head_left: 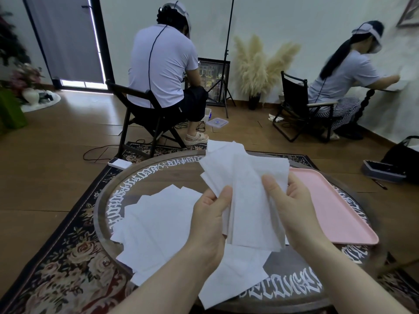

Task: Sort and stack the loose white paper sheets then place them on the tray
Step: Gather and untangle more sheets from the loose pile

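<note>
A round dark worktop [292,264] with white lettering around its rim lies under both hands, standing on a flowered rug [68,257]. Just right of the right hand, a pink tray [335,205] rests on the worktop, its surface bare. Below and to the left of the left hand, loose white paper sheets [154,220] lie spread and overlapping across the worktop, and one more sheet [233,277] lies between the two forearms. Raised above the worktop, a bunch of sheets [247,196] fans out unevenly at its far end, corners pointing different ways. The left hand [210,220] pinches the bunch's left edge between thumb and fingers; the right hand [292,200] grips its right edge, thumb lying on top. Both hands are closed on the paper.
</note>
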